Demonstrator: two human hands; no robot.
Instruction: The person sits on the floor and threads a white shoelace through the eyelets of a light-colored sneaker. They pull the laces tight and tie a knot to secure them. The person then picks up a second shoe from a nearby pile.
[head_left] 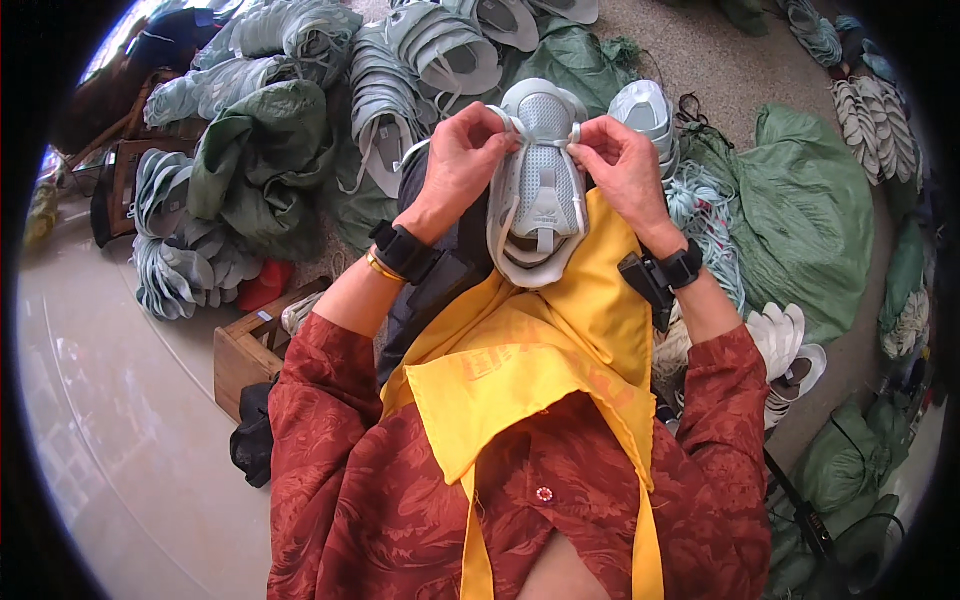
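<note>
A pale grey shoe upper [541,215] lies over my lap, its heel opening toward me and its toe pointing away. A light shoelace [545,143] crosses the perforated tongue near the toe. My left hand [462,165] pinches the lace at the upper's left edge, thumb against fingertips. On the opposite edge, my right hand [624,172] grips the lace between thumb and fingers. Both hands sit at about the same height. Under the upper, a yellow apron [590,270] covers part of my legs.
Stacked shoe uppers [440,50] lie ahead and to the left. Green woven sacks [800,220] spread on the right, beside a tangle of pale laces [705,215]. A wooden stool [250,350] stands at my left. More uppers [790,350] lie near my right elbow.
</note>
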